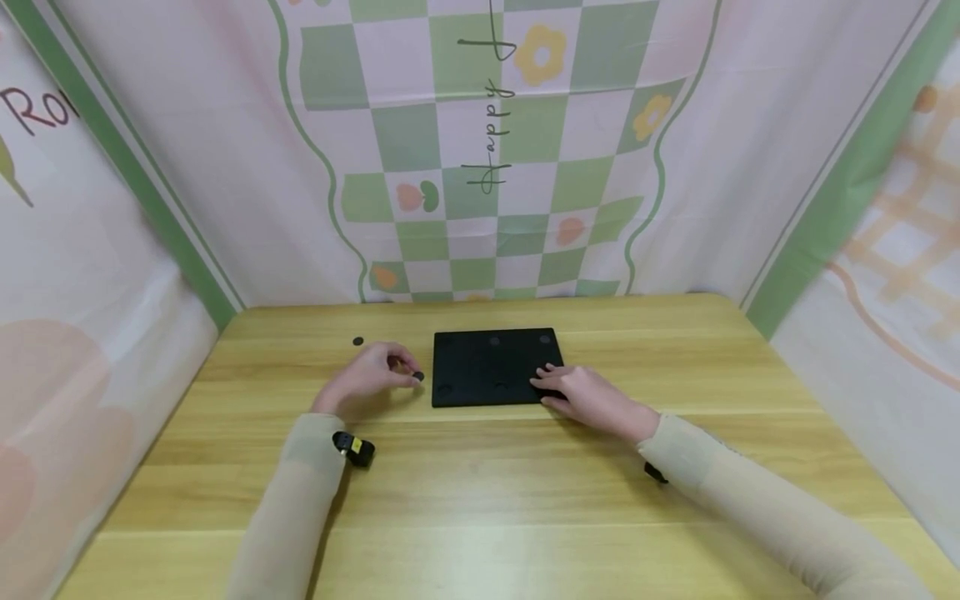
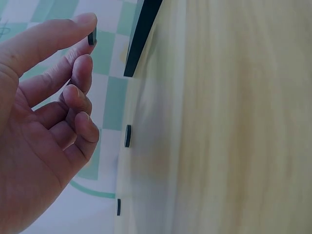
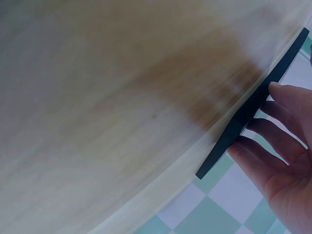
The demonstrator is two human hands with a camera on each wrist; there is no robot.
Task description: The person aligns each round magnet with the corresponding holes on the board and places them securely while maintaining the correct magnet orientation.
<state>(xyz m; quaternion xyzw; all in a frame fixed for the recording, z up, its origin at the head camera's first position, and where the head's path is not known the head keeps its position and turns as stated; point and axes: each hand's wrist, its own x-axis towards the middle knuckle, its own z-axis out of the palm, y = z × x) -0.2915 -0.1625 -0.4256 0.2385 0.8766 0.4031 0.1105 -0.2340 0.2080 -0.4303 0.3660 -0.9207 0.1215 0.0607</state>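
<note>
My left hand (image 1: pixel 375 371) pinches a small black disc (image 1: pixel 418 377) between thumb and index finger, just left of a flat black rectangular board (image 1: pixel 472 362). The disc (image 2: pixel 92 38) stands on edge at the fingertips in the left wrist view, and the other fingers curl loosely below. Several faint round spots show on the board's top. My right hand (image 1: pixel 588 398) rests on the board's near right corner. In the right wrist view its fingertips touch the top face, with the thumb at the front edge of the board (image 3: pixel 239 122).
A loose black disc (image 1: pixel 358 341) lies on the wooden table (image 1: pixel 465 483) beyond the left hand. Two loose discs show in the left wrist view, a closer one (image 2: pixel 127 136) and a farther one (image 2: pixel 118 207). A patterned curtain (image 1: pixel 465 133) hangs behind the table.
</note>
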